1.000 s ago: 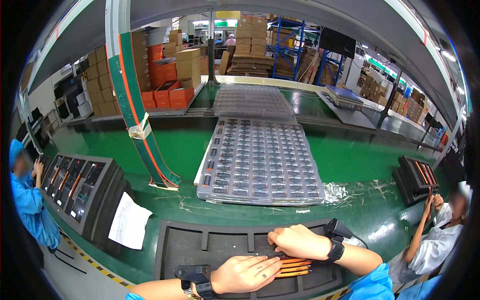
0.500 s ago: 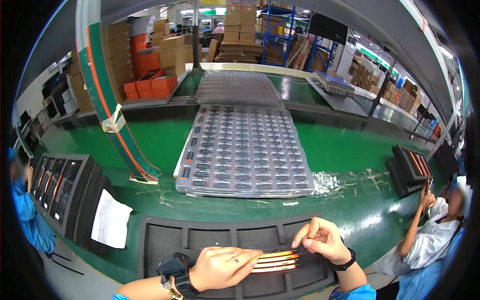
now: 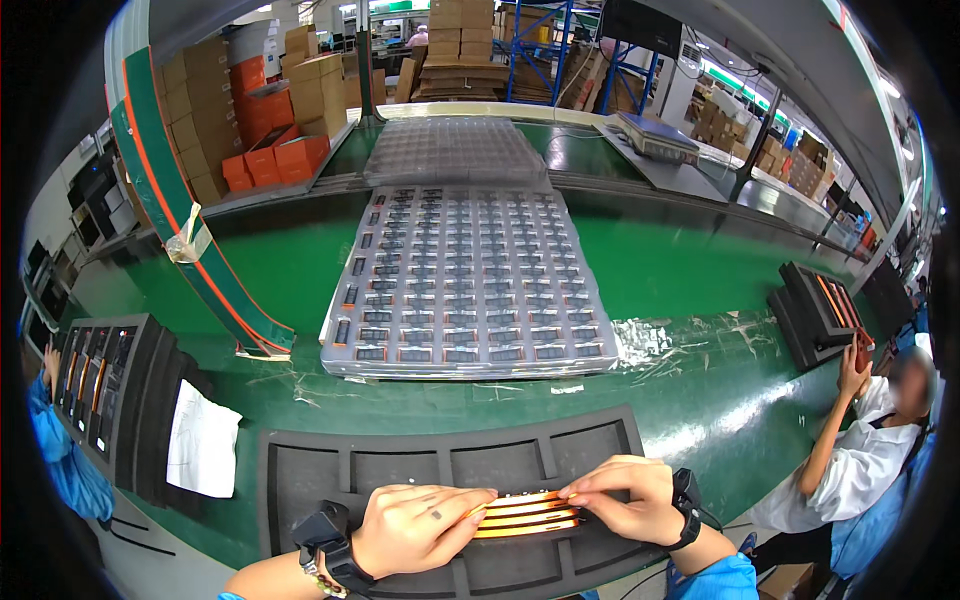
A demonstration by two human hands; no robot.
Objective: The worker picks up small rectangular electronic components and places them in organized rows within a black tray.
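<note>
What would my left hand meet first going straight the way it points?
The orange strips first, which your left hand touches; beyond them, probably your right hand, though depth is unclear.

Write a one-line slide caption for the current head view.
Both hands on orange strips over a black tray, a filled clear tray beyond on the green table.

My workroom, seen from above the bench: a green-topped workbench (image 3: 685, 255) runs before me from left to right. At left rises a green-and-orange post (image 3: 165, 195). Far left, cardboard boxes (image 3: 318, 95) stand stacked behind orange boxes (image 3: 300, 158); far centre, a blue rack (image 3: 533, 55). Ceiling lights (image 3: 889, 89) glow at right; pale floor (image 3: 190, 572) shows near left.
</note>
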